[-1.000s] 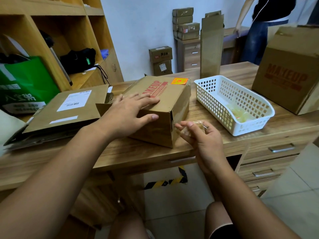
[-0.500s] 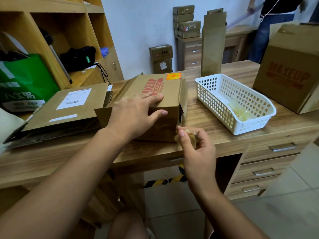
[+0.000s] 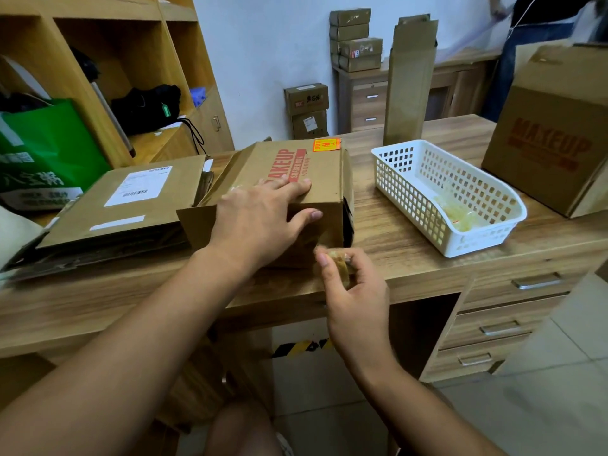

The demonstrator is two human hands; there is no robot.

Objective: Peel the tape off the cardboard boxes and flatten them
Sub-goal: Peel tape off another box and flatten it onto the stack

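The MAKEUP box (image 3: 324, 174) is held by the left hand (image 3: 260, 222), fingers (image 3: 296, 187) apart; crumpled tape (image 3: 340, 265) is pinched in the right hand (image 3: 358, 299).

Brown box (image 3: 316, 179) with red MAKEUP letters lies mid-desk (image 3: 394, 245), left flap open, orange sticker on top. Crumpled tape ball (image 3: 340, 263) by its near right corner, pinched in right hand (image 3: 357, 301). Flat boxes (image 3: 131, 205) piled just left. Big MAKEUP box (image 3: 552, 143) stands far right.

Left hand (image 3: 260, 222) on box (image 3: 329, 174), tape (image 3: 340, 264) in right (image 3: 358, 299)
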